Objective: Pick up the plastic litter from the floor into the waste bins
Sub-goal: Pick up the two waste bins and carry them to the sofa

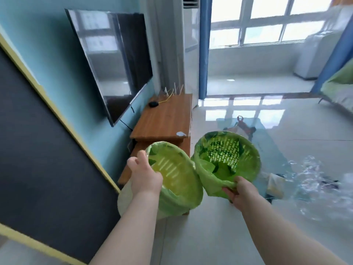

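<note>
Head view: left hand [145, 177] grips the left waste bin [178, 175] by its rim, right hand [239, 193] grips the right waste bin [226, 150] likewise; both bins are tilted, with plastic litter [315, 180] on the floor [210, 238] beside them.

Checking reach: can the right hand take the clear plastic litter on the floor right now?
Probably not yet. The right hand grips the rim of the right bin, so it is occupied; the clear plastic litter lies apart on the floor.

A single wide-angle camera rides on the person's head, facing forward and down over the floor [219, 236] toward the window [267, 22]. It sits close above the left hand [145, 176] gripping the left bin [183, 180] and the right hand [242, 196] gripping the right bin [225, 150].
</note>
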